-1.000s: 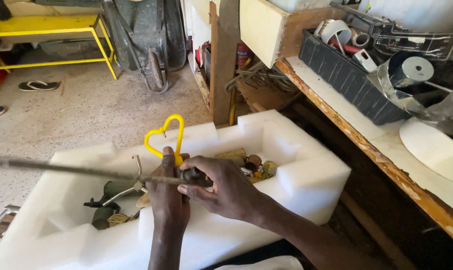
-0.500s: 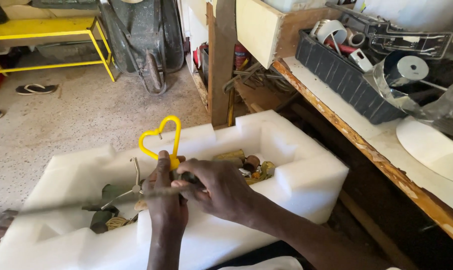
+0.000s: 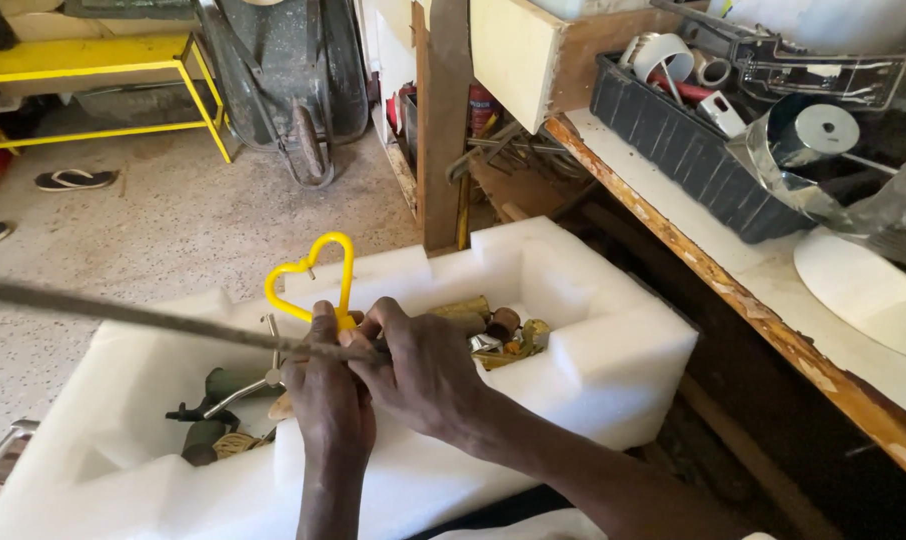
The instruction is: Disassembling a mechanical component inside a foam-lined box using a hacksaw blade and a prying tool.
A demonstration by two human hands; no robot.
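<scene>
Both my hands grip one long thin metal rod (image 3: 153, 322): left hand (image 3: 328, 395) and right hand (image 3: 423, 370) closed on its near end, over the white foam tray (image 3: 593, 350). Rod runs out toward 9 o'clock. Yellow heart-shaped piece (image 3: 313, 275) sits at 12 o'clock. Looks mid-job; nothing visibly finished.

- Our left hand (image 3: 331, 400) rises from the near edge, back upward, fingers curled closed.
- Our right hand (image 3: 423, 375) reaches in from the near right, forearm slanting, fingers curled closed against the left hand.
</scene>
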